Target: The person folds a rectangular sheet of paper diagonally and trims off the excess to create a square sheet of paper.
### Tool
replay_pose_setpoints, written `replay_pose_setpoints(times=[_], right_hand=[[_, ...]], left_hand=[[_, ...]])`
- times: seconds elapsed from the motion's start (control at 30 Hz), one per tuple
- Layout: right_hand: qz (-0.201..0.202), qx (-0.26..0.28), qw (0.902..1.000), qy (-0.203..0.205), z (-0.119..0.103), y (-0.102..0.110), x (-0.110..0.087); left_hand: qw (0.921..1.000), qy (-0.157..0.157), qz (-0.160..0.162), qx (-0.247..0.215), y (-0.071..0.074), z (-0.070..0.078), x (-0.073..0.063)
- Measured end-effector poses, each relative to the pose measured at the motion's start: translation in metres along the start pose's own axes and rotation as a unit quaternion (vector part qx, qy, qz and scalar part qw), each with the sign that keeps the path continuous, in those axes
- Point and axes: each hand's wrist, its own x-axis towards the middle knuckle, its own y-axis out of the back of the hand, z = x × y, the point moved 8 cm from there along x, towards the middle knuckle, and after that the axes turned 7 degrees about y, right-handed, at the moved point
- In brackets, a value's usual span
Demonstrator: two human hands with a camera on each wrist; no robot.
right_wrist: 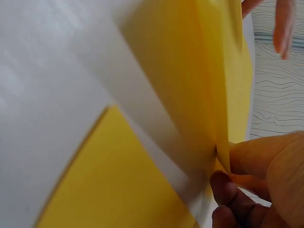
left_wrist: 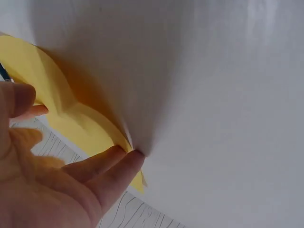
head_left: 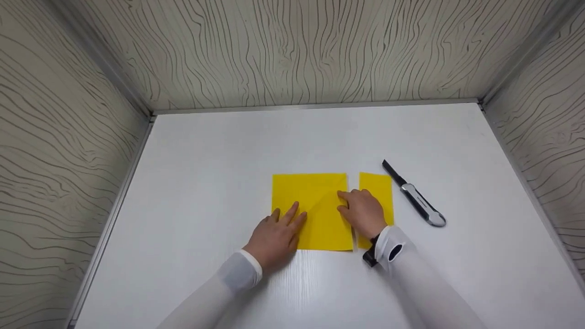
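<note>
A larger yellow sheet of paper (head_left: 315, 192) lies on the white table, with a narrow yellow paper strip (head_left: 383, 194) apart from it across a thin gap on the right. My left hand (head_left: 276, 240) rests on the sheet's lower left part, fingers extended and spread. In the left wrist view two of its fingertips touch the paper's edge, and the sheet (left_wrist: 83, 123) bulges off the table. The right hand (head_left: 365, 212) reaches over the strip and pinches the sheet's right edge between thumb and finger. In the right wrist view the pinched sheet (right_wrist: 175, 71) is bent upward.
A utility knife (head_left: 421, 204) with a grey and black handle lies right of the strip, its black blade end pointing away to the upper left. Wood-grain patterned panels (head_left: 292, 55) stand behind the table (head_left: 205, 151) and on both sides. A dark band circles the right wrist.
</note>
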Motion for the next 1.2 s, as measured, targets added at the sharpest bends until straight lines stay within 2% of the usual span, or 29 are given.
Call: replay_pose_setpoints(times=[0.1, 0.2, 0.33, 0.47, 0.57, 0.7, 0.77, 0.87, 1.0, 1.2], right_hand=[[0.007, -0.014, 0.9999, 0.003, -0.001, 0.000, 0.000], [0.022, -0.041, 0.9989, 0.009, -0.003, 0.001, 0.001], [0.049, -0.090, 0.9943, 0.028, -0.008, 0.001, 0.001], [0.059, -0.131, 0.9870, 0.071, -0.021, -0.006, -0.003], [0.027, -0.151, 0.9796, 0.129, -0.039, -0.023, -0.012], [-0.053, -0.152, 0.9636, 0.213, -0.063, -0.049, -0.028], [-0.083, -0.150, 0.9569, 0.235, -0.070, -0.058, -0.033], [-0.104, -0.148, 0.9548, 0.236, -0.073, -0.062, -0.035], [-0.109, -0.145, 0.9577, 0.224, -0.073, -0.061, -0.033], [-0.080, -0.157, 0.9653, 0.192, -0.067, -0.050, -0.021]], left_hand=[[0.9995, -0.002, -0.014, 0.029, -0.004, 0.000, -0.003], [0.9992, 0.001, -0.011, 0.039, -0.003, 0.000, -0.004], [0.9996, 0.011, -0.011, 0.024, -0.002, 0.000, -0.002], [0.9997, 0.014, -0.019, 0.008, -0.003, 0.002, -0.001], [0.9996, 0.011, -0.026, -0.006, -0.004, 0.004, 0.000], [0.9990, 0.008, -0.039, -0.018, -0.006, 0.005, 0.001], [0.9987, 0.009, -0.046, -0.020, -0.007, 0.004, 0.001], [0.9984, 0.007, -0.055, -0.015, -0.009, 0.001, 0.001], [0.9982, -0.005, -0.058, -0.008, -0.011, -0.002, 0.001], [0.9973, -0.020, -0.065, -0.028, -0.014, -0.007, 0.000]])
